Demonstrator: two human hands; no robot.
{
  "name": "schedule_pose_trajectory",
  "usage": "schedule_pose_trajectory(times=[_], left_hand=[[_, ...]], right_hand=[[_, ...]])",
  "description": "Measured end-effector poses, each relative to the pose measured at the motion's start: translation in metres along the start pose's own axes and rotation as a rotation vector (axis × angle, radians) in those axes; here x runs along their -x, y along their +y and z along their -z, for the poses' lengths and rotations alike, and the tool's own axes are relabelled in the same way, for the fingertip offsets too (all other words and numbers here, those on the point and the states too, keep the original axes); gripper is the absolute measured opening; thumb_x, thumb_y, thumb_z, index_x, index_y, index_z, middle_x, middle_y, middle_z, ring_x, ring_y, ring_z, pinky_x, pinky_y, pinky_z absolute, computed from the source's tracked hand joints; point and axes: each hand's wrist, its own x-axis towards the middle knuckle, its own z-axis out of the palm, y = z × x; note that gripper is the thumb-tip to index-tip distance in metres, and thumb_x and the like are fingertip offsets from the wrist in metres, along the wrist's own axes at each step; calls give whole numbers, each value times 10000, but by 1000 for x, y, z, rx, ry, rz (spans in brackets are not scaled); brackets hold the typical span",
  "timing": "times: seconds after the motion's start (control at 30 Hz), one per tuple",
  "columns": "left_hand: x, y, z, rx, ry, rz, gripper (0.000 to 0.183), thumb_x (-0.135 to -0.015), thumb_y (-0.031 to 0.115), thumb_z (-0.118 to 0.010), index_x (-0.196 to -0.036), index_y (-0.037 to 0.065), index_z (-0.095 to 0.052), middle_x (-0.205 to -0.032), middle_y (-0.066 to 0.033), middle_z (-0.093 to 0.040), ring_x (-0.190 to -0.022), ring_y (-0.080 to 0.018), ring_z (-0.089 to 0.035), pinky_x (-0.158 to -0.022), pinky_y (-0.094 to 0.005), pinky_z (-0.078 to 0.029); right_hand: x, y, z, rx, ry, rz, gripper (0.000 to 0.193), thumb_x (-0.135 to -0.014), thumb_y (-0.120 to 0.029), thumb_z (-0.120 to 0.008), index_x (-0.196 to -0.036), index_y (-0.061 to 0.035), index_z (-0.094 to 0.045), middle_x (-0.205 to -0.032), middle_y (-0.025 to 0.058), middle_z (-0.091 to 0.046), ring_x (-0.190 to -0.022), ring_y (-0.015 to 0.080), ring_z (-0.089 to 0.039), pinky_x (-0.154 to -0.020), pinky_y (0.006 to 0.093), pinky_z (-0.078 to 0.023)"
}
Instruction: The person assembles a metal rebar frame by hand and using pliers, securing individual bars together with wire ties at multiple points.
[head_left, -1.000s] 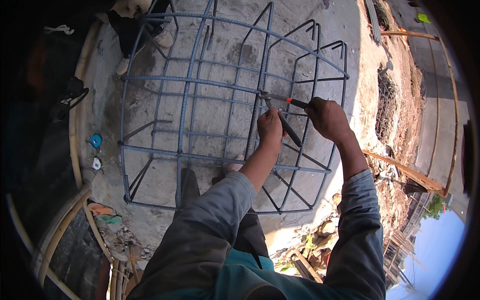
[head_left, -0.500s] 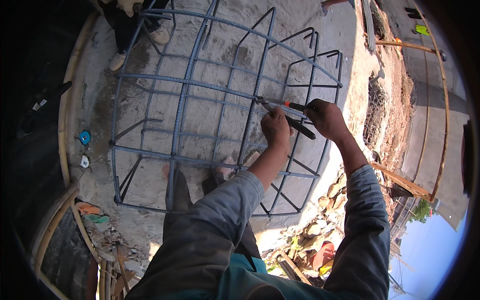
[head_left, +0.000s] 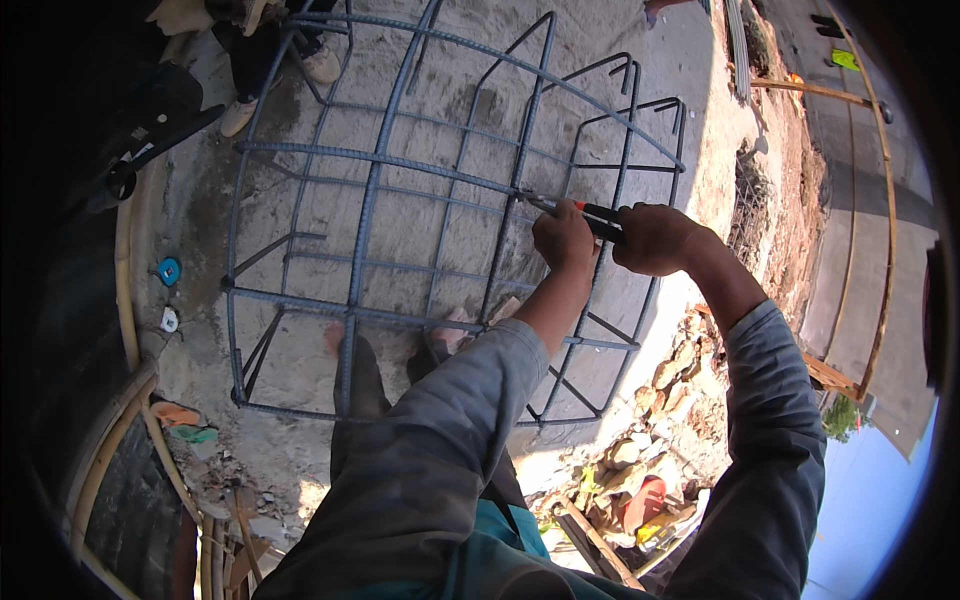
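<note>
A cage of grey steel reinforcing bars (head_left: 370,240) stands on a concrete slab in front of me. My left hand (head_left: 563,237) is closed at a crossing of two bars, fingers pinched there. My right hand (head_left: 652,238) grips the black-and-red handles of a pair of pliers (head_left: 590,213), whose tip reaches the same crossing just left of my left hand. Whether tie wire sits at the joint is too small to tell. Both grey sleeves come up from the lower edge.
Another person's feet in light shoes (head_left: 322,66) stand at the cage's far side. A blue round object (head_left: 168,270) lies left on the slab. Bamboo poles (head_left: 130,400) curve along the left edge. Rubble and stones (head_left: 670,370) lie lower right, and a wooden frame (head_left: 880,230) stands right.
The view has shifted slightly, so the cage and my hands sit a little higher and further right. Both hands stay at the same bar crossing with the pliers.
</note>
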Motion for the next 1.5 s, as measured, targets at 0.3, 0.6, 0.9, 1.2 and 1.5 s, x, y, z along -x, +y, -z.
schedule_pose_trajectory(times=[0.3,0.6,0.9,1.2,1.5], left_hand=[[-50,-53,50,-672,-224,-309,292,-860,255,-623,-877,-36,-610,-873,-215,-665,-796,-403,-655,-748,-456,-530],[-44,-16,71,-1004,-489,-1744,447,-717,133,-722,-1118,68,-535,-1064,-123,-545,-1079,-323,-539,-1004,-509,-382],[-42,43,-1,-1344,-833,-1074,385,-650,9,-704,-1006,61,-567,-1027,-129,-627,-1056,-334,-583,-935,-447,-429],[-63,-10,25,-1605,-920,-1346,144,-664,158,-654,-798,116,-687,-809,-90,-693,-804,-305,-684,-756,-425,-521],[-74,-31,22,-1792,-837,-1356,142,-708,164,-654,-829,100,-693,-864,-99,-698,-859,-266,-680,-790,-400,-500]], right_hand=[[-29,27,-121,-258,265,17,395,-750,-93,-593,-1134,3,-587,-1036,273,-646,-984,420,-628,-869,450,-511],[-15,18,-83,-1273,-302,187,272,-842,-173,-565,-920,80,-629,-751,165,-671,-639,200,-694,-441,259,-440],[-7,10,-24,240,385,-34,443,-875,-295,-619,-1195,2,-544,-1083,184,-573,-1044,351,-576,-900,478,-466],[-26,11,-117,-300,171,-67,277,-810,-111,-533,-1065,-6,-563,-987,236,-646,-951,392,-648,-841,445,-521],[-61,38,-164,-395,374,10,335,-781,-152,-599,-1090,-32,-551,-1033,215,-638,-956,393,-641,-840,467,-515]])
